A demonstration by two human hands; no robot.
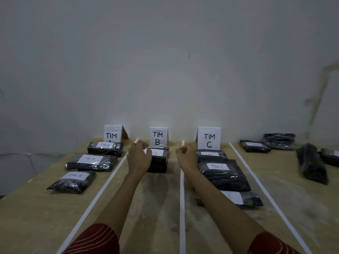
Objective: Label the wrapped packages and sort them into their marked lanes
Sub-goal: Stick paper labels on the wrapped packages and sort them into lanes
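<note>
Folded paper signs TIM A point(112, 134), TIM B point(158, 137) and TIM C point(209, 139) stand at the far ends of three taped lanes. Lane A holds three black wrapped packages labelled TIM A point(91, 162). Lane C holds three labelled TIM C point(223, 173). In lane B lies one black package point(159, 160) with a white label. My left hand point(139, 156) arches over that package's left end with fingers curved, covering part of the label; a grip does not show. To its right, my right hand point(187, 154) hovers with fingers loosely curled, holding nothing.
Several black packages point(311, 163) lie in a loose group at the table's far right, one with a white label point(254, 145). White tape strips point(182, 198) divide the wooden table point(36, 208) into lanes. A plain wall rises behind the signs.
</note>
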